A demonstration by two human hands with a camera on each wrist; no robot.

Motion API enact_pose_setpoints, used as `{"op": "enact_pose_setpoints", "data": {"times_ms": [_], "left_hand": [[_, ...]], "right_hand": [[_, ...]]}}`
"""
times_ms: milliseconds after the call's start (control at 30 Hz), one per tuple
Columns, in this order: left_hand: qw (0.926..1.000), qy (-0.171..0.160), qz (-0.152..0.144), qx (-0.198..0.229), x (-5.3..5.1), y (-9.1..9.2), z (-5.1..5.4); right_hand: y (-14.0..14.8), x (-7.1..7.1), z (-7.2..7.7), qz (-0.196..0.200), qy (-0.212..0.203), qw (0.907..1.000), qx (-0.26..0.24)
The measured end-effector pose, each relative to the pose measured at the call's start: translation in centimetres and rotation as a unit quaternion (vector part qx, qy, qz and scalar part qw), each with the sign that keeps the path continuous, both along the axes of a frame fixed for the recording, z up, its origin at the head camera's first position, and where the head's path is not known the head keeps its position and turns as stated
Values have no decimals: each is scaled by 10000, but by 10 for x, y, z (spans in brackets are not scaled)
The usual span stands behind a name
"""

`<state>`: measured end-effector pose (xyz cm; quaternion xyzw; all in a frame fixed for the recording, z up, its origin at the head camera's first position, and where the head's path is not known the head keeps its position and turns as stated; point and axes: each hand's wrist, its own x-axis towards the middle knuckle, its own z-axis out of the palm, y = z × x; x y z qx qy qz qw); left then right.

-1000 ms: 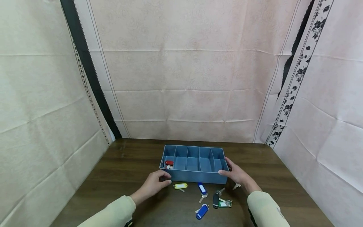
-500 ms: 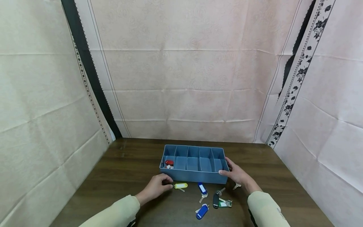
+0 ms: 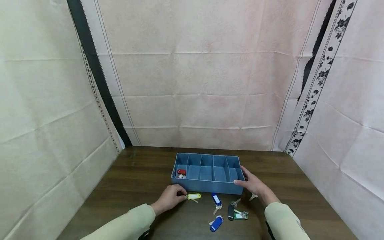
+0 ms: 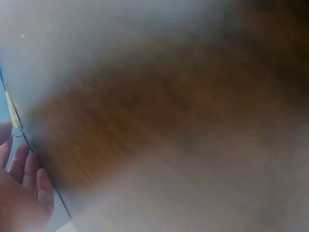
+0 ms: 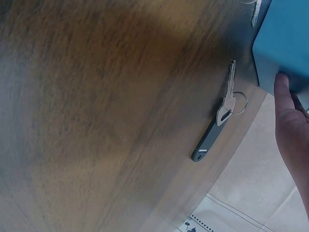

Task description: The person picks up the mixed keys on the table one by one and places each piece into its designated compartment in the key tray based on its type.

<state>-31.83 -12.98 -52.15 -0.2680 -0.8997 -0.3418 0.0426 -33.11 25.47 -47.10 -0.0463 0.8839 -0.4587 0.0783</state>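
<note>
A blue divided tray stands in the middle of the table. In its left compartment lie a red key tag and keys. My left hand is at the tray's front left, thumb and forefinger at the ring end of a yellow key tag, which lies flat with its key. The left wrist view catches its ring beside the thumb. My right hand holds the tray's right end, thumb on the front wall. In the right wrist view a finger presses the blue wall.
In front of the tray lie two blue key tags, a black key tag and a green key tag. A dark key tag with a key lies by the right hand. Pale cloth hangs behind the table.
My left hand has moved right, up to the ring end of the yellow key tag, and its thumb and forefinger have come closer together. The right hand stays at the tray.
</note>
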Motion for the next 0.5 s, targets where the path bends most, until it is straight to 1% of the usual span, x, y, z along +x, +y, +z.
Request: {"op": "enact_pose_setpoints", "data": {"times_ms": [133, 267, 367, 500], "left_hand": [[9996, 158, 54, -218, 0, 3, -1], [9988, 174, 198, -405, 0, 6, -2], [9983, 214, 263, -465, 1, 8, -2], [9981, 254, 281, -492, 1, 9, -1]], "right_hand": [[0, 1, 1, 3, 8, 10000, 50], [-1, 2, 2, 6, 21, 10000, 27], [-1, 2, 2, 5, 25, 10000, -31], [-2, 2, 3, 30, 45, 10000, -25]]}}
